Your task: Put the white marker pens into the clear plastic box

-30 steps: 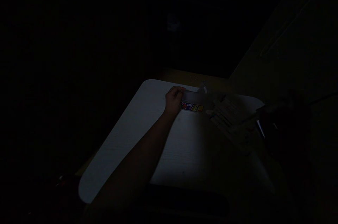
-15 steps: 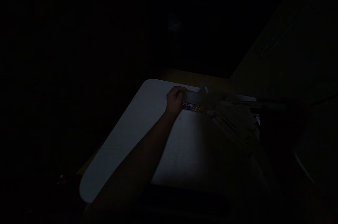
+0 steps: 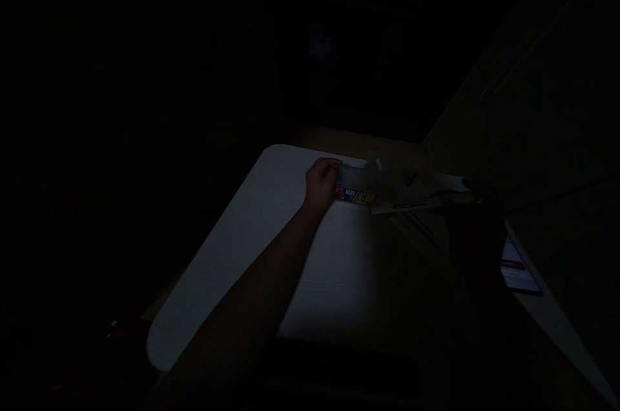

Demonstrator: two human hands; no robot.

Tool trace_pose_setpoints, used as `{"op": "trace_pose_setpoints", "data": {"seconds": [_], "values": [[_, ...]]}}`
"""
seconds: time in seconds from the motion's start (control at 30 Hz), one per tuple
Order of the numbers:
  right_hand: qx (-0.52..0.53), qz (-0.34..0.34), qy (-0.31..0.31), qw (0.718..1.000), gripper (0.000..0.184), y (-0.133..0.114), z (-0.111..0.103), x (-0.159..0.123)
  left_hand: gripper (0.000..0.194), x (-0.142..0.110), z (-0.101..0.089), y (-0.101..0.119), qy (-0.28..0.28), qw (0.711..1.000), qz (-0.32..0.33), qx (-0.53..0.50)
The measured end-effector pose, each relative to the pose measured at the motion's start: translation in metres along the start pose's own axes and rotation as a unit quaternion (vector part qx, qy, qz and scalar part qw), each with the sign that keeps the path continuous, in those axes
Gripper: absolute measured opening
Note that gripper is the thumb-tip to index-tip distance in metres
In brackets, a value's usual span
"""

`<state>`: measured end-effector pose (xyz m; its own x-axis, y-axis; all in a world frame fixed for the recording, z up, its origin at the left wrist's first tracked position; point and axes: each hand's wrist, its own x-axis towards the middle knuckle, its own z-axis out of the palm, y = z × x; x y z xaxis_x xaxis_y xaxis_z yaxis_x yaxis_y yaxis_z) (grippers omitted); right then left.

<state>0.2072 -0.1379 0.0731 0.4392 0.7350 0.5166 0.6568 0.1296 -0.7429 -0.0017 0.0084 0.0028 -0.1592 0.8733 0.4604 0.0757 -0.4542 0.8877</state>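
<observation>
The scene is very dark. My left hand is closed at the left edge of a clear plastic packet on the white tabletop. A printed strip in blue, red and yellow shows along its near side. To the right, my right hand is a dark shape with its fingers bent round a long, thin, pale object, which points left toward the packet. Shadow hides what kind of object this is. Crumpled, pale sheet-like material lies below it, partly in shadow.
The white table has rounded corners at its left end. A device with a lit screen lies at the right, beyond my right wrist. A dark cord runs off to the right, near the wall.
My right hand has moved left and slightly down with the long object, whose tip is now nearer the packet. More of the lit screen shows. My left hand has stayed in place.
</observation>
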Motion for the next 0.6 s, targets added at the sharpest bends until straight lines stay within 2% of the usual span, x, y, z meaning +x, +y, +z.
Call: {"op": "trace_pose_setpoints", "data": {"seconds": [0.07,0.13,0.27,0.3,0.43,0.5,0.6], "values": [[-0.033,-0.004,-0.010,0.999,0.043,0.000,0.003,-0.002,0.018,0.000,0.000,0.002,-0.001,1.000,-0.001,0.002],[-0.024,0.007,0.002,1.000,0.040,-0.005,0.004,-0.003,0.019,0.000,0.000,0.004,-0.004,1.000,-0.002,0.003],[0.039,0.025,0.054,0.998,0.042,-0.017,-0.003,0.003,0.018,-0.001,0.000,0.003,-0.004,1.000,-0.005,-0.002],[0.062,0.027,0.054,0.996,0.044,-0.017,-0.006,0.005,0.018,-0.001,0.000,0.002,-0.003,1.000,-0.005,-0.002],[0.102,0.008,0.130,0.986,0.045,-0.013,-0.011,0.016,0.018,-0.001,-0.001,-0.001,-0.002,1.000,0.003,-0.002],[0.111,0.030,0.132,0.985,0.041,-0.013,-0.009,0.018,0.018,-0.001,-0.001,-0.002,-0.004,1.000,0.003,0.000],[0.105,0.075,0.101,0.987,0.034,-0.015,-0.006,0.017,0.018,-0.001,-0.001,-0.001,-0.001,1.000,-0.004,0.004]]}}
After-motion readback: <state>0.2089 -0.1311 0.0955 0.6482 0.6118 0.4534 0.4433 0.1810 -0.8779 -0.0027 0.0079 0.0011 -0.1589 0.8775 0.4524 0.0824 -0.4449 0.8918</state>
